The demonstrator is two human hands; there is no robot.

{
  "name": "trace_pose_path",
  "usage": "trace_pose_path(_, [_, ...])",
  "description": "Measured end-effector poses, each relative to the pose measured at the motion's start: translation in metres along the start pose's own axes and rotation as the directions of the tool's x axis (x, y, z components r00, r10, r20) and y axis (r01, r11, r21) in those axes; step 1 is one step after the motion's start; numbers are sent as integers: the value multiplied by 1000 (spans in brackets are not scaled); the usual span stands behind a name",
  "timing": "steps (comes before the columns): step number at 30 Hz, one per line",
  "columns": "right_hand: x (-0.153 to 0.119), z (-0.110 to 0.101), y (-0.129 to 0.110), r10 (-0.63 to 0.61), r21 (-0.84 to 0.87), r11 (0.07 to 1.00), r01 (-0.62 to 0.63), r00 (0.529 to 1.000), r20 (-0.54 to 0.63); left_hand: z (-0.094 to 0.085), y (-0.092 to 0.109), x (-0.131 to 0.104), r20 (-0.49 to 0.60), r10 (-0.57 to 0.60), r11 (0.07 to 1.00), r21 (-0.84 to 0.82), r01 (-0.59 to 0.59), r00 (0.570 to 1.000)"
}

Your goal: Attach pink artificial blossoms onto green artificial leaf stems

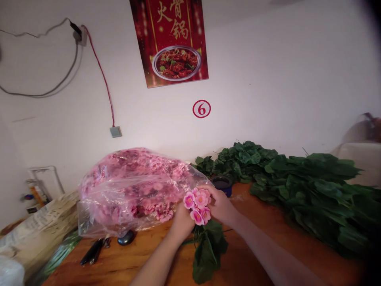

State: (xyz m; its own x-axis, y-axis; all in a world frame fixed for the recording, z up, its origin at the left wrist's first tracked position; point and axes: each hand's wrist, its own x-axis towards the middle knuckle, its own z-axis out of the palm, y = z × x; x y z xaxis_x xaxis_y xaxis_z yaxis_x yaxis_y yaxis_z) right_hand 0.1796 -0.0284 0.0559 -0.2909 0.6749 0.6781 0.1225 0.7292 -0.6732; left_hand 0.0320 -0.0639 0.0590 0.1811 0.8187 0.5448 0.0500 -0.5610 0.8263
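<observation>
Nearby, broad green leaves (210,250) hang beneath the pink bunch (201,198), open blossoms with paler centres, raised over the tabletop (143,264); the left hand (183,220) is clamped on it, the right hand (218,202) curled at its side (how firmly, I cannot tell). Beyond, a dark rounded object (126,237) lies before a bulky clear bag (139,190) of blossoms, crowding up behind the hands; rightward, a leaf pile (312,198) sprawls; a red poster (178,39) hangs behind.

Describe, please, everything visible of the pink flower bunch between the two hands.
The pink flower bunch has open blossoms, light to deep pink, fabric-like, facing the camera. Broad green leaves show below, over the wooden table. The left hand holds it from the left; the right hand touches its upper right. Stems are mostly hidden.
</observation>
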Motion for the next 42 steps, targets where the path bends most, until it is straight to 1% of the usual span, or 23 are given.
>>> trace_pose_path(2, [-1,2,-3,4,-1,1000,-4,1000,7,1,-4,0,-9,-27,998,-59,27,1000])
trace_pose_path(4, [-3,5,-5,8,34,999,-9,1000,17,0,-10,0,6,-74,993,-97,74,997])
trace_pose_path(7, [-6,11,-8,26,83,996,-30,998,51,-4,-24,-2,17,-152,986,-70,152,988])
trace_pose_path(9, [-8,13,-9,40,86,995,-45,997,65,-7,-32,-3,19,-166,984,-57,167,986])
trace_pose_path(12, [-8,15,-9,39,10,999,-39,998,42,-8,-33,-4,59,-125,990,-60,128,990])
trace_pose_path(15, [-7,13,-9,40,-75,996,-38,999,20,-6,-23,-5,72,-40,999,-25,42,997])
trace_pose_path(18, [-6,12,-10,37,-108,993,-38,999,-3,-5,-16,-5,50,13,999,34,-14,999])
trace_pose_path(20, [-6,11,-11,38,-119,992,-41,999,-27,-5,-14,-6,25,0,999,50,-2,1000])
trace_pose_path(22, [-5,11,-11,53,-123,991,-57,998,-34,-5,-12,-6,-22,-5,999,42,6,1000])
trace_pose_path(24, [-5,10,-10,85,-115,989,-87,996,-27,-4,-9,-7,-64,13,1000,23,-12,998])
trace_pose_path(27, [-5,9,-7,134,-88,987,-133,991,9,-2,-5,-7,-81,43,999,11,-43,996])
trace_pose_path(30, [-6,10,-1,139,-66,988,-137,990,35,-1,-11,-6,-96,74,997,40,-70,993])
trace_pose_path(33, [-3,8,6,144,24,989,-145,988,58,-3,-21,-3,-72,89,995,58,-85,993])
trace_pose_path(35, [-1,3,8,176,163,967,-197,975,135,-4,-28,-2,-36,63,997,41,-61,997])
trace_pose_path(37, [2,-6,7,210,312,907,-283,946,247,-7,-33,0,-7,10,1000,25,-10,1000])
trace_pose_path(39, [5,-15,4,222,414,838,-354,916,335,-9,-37,1,-3,-41,999,21,41,999])
trace_pose_path(41, [6,-20,0,217,458,800,-387,899,380,-12,-39,2,-6,-66,997,24,67,998])
trace_pose_path(42, [6,-20,-1,213,460,800,-386,898,385,-13,-40,2,-6,-67,997,27,67,998])
